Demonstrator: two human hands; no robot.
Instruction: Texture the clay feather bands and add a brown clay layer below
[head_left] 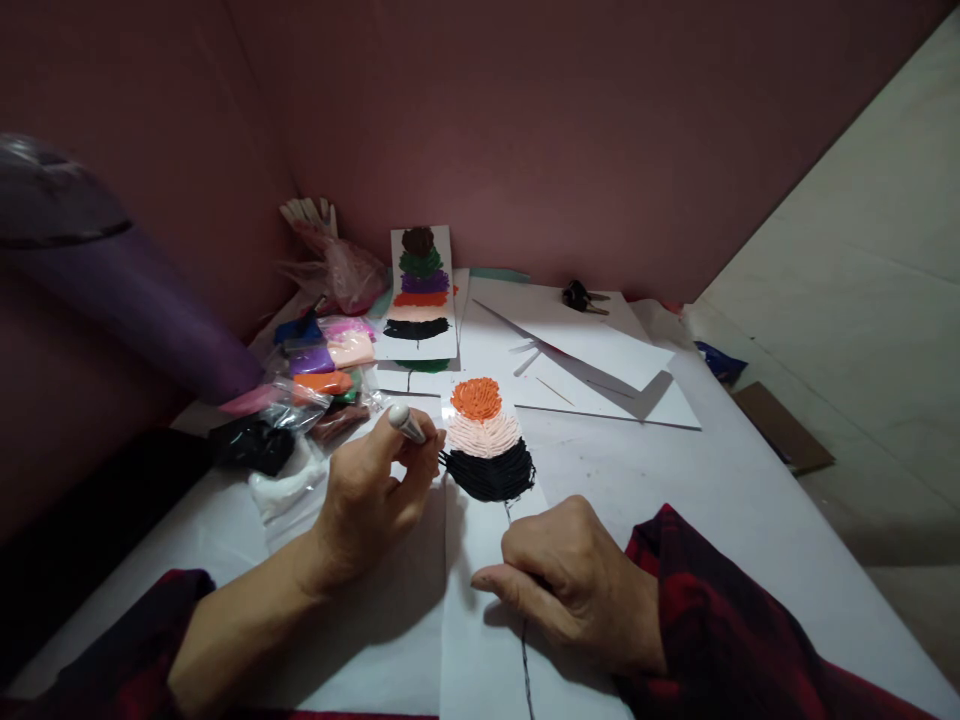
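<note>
My left hand [375, 495] is closed round a small silvery tool [406, 423], whose tip points at the left edge of the black clay layer [491, 474]. That clay sits on a white paper strip [469, 620] below a peach layer [484, 434] and an orange top [476, 397]. My right hand [574, 580] rests curled on the paper strip just below the clay, fingers folded under, pressing the sheet down. A black drawn line runs down the strip beneath it.
A finished multicoloured clay sample card [418, 292] leans at the wall. Bags of coloured clay [322, 370] lie at the left. Loose white sheets [592, 355] and keys [579, 296] lie behind. A purple object [127, 290] juts in from the left.
</note>
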